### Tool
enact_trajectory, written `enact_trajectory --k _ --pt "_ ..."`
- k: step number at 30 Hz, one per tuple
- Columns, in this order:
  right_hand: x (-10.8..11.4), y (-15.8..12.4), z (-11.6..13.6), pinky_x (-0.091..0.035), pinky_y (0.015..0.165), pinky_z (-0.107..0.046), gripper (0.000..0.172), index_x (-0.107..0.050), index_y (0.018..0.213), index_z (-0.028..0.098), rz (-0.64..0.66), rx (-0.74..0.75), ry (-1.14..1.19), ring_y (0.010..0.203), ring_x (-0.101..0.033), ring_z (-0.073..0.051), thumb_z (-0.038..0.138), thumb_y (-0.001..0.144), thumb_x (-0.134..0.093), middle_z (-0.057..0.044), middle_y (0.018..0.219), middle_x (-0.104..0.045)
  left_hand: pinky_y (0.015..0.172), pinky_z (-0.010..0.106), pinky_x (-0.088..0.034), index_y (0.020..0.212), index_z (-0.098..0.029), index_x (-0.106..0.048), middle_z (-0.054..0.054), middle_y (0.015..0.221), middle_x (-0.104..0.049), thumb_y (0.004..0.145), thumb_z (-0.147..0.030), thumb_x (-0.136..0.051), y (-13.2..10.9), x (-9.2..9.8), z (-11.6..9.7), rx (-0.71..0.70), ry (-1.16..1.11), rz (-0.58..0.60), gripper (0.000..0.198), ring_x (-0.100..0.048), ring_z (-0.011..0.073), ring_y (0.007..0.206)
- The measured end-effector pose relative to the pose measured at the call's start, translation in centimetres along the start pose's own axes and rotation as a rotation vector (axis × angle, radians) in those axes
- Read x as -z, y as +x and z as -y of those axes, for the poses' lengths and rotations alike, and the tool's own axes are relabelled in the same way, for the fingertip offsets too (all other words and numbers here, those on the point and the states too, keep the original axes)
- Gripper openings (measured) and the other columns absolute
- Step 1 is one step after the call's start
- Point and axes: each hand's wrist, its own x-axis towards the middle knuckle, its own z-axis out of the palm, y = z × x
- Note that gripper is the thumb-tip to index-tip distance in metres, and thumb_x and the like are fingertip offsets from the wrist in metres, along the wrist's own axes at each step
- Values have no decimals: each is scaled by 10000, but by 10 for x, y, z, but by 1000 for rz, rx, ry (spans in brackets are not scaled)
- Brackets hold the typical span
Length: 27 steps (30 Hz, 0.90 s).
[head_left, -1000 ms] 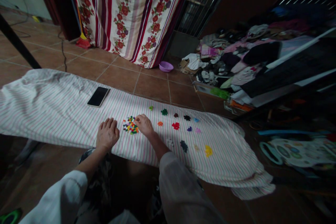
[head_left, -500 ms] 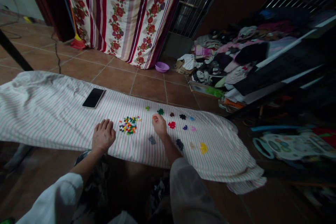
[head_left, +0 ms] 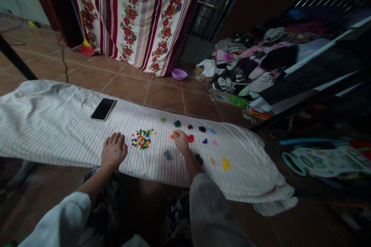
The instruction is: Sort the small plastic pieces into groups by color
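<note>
The right hand (head_left: 181,140) reaches the orange heap (head_left: 172,136)
Its fingers (head_left: 176,135) curl at the heap, grip unclear; a second ago they were in the mixed pile (head_left: 142,139). The left hand (head_left: 113,149) lies flat, open, on the sheet (head_left: 58,123) beside that pile.

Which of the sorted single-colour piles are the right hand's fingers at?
The orange pile, right at the fingers of the right hand; the red pile lies at the hand's other side, the green pile farther off.
</note>
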Motion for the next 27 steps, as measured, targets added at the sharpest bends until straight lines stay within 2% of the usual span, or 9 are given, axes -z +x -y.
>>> enact_trajectory --k 4,7,15,22,27 --pt "-3 2 -2 -513 867 -308 214 -734 1076 196 70 -50 -27 1002 -653 -193 263 964 -564 -67 1090 -717 1064 481 -400 1180 -117 -650 181 1300 -663 911 -222 -434 0 1 0 -1 -15 4 361 -565 330 1274" --pt "-2 3 -1 -453 858 -255 306 -782 1020 198 90 -63 -42 1015 -636 -188 168 907 -499 -61 1009 -742 1069 489 -397 1179 -106 -654 187 1303 -661 914 -228 -427 0 1 -1 13 -29 13 370 -561 338 1276" --pt "3 1 4 -388 892 -245 328 -783 997 173 120 -24 -61 1032 -589 -192 143 841 -497 -81 1022 -734 1081 504 -384 1185 -108 -654 197 1312 -652 904 -233 -429 1 2 -1 39 -71 35 381 -543 345 1295" --pt "4 3 4 -426 844 -273 278 -767 876 219 96 50 -62 935 -609 -206 132 830 -507 -63 889 -718 1087 495 -372 1177 -143 -652 180 1315 -650 886 -239 -448 1 2 -1 50 -104 28 369 -537 332 1302" --pt "0 3 9 -448 864 -304 277 -758 925 224 54 99 -59 936 -609 -222 135 862 -504 -71 919 -707 1077 501 -371 1191 -161 -643 173 1312 -652 875 -239 -452 0 0 0 48 -103 20 378 -533 331 1302"
